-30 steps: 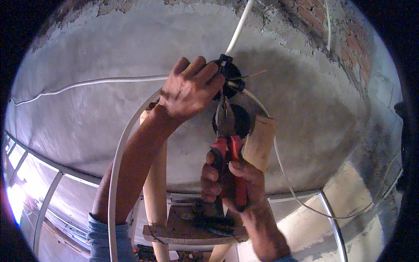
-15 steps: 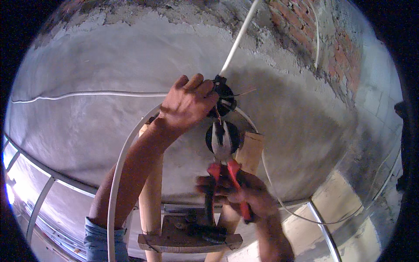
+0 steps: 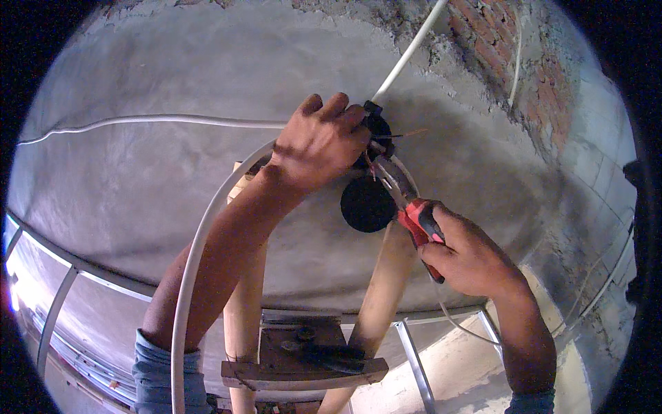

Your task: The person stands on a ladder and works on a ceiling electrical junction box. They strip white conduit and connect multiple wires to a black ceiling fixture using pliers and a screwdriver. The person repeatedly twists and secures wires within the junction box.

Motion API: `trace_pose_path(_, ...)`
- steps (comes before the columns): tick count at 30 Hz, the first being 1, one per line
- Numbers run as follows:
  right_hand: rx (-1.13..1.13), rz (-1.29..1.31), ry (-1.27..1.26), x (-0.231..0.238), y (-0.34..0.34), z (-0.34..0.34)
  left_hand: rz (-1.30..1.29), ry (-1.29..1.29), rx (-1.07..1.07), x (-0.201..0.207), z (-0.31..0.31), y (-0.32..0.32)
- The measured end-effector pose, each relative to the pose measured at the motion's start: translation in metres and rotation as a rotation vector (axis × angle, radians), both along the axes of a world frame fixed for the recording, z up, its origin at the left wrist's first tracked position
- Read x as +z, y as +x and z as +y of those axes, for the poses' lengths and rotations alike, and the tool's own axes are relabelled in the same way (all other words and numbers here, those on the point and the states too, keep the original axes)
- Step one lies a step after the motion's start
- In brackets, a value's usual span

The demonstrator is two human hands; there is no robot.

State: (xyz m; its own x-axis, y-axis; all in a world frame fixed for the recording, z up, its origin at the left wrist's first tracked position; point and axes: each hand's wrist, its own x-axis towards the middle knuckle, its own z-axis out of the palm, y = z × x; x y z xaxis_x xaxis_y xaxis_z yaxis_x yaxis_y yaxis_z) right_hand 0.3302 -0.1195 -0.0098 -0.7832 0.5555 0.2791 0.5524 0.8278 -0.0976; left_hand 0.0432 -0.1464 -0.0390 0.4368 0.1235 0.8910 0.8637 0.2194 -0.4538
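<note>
A black round junction box (image 3: 380, 128) is fixed where several white conduits meet on the grey plastered surface. My left hand (image 3: 321, 141) has its fingers curled on the box's left side; the fingertips are partly hidden. Thin copper-coloured wires (image 3: 416, 132) poke out of the box to the right. My right hand (image 3: 469, 259) grips red-and-black handled pliers (image 3: 418, 224), whose metal jaws reach up to the wires at the box's lower edge. Whether the jaws bite on a wire is unclear. A black disc (image 3: 367, 204) shows just below the box.
A wooden ladder (image 3: 243, 317) with pale round rails stands below my arms, dark tools lying on its top step (image 3: 303, 376). White conduit (image 3: 196, 259) curves past my left forearm. Exposed brick (image 3: 483, 41) shows at upper right. A metal frame (image 3: 62, 303) runs at lower left.
My right hand has moved up and right, and the pliers have swung from upright and spread to slanting up-left at the box. My left hand stays at the box; the view has shifted slightly.
</note>
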Motion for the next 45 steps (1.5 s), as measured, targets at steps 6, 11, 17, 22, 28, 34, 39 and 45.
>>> trace_pose_path(6, -0.019, -0.002, 0.086, -0.004, -0.010, -0.007, -0.038, -0.048, 0.000, -0.001, -0.001, 0.003)
trace_pose_path(11, 0.061, 0.064, 0.082, -0.008, -0.010, -0.011, -0.007, -0.033, -0.009, -0.001, 0.001, 0.002)
trace_pose_path(17, 0.005, 0.217, -0.503, -0.014, -0.018, -0.009, 0.008, -0.026, -0.068, -0.002, 0.006, -0.001)
trace_pose_path(22, -0.021, 0.197, -0.605, -0.026, -0.020, 0.000, 0.062, -0.010, -0.066, -0.002, 0.005, -0.005)
trace_pose_path(28, 0.157, 0.279, -0.765, -0.051, -0.030, 0.008, 0.076, 0.056, -0.087, -0.003, 0.002, -0.008)
trace_pose_path(34, 0.338, 0.584, -1.284, -0.092, -0.047, 0.007, 0.079, 0.051, -0.086, 0.001, 0.004, -0.009)
trace_pose_path(39, 0.776, 0.738, -1.964, -0.114, -0.064, -0.007, 0.099, 0.100, -0.095, 0.005, 0.000, -0.004)
trace_pose_path(45, 1.099, 0.700, -2.386, -0.134, -0.082, -0.011, 0.105, 0.070, -0.088, 0.004, 0.003, -0.008)
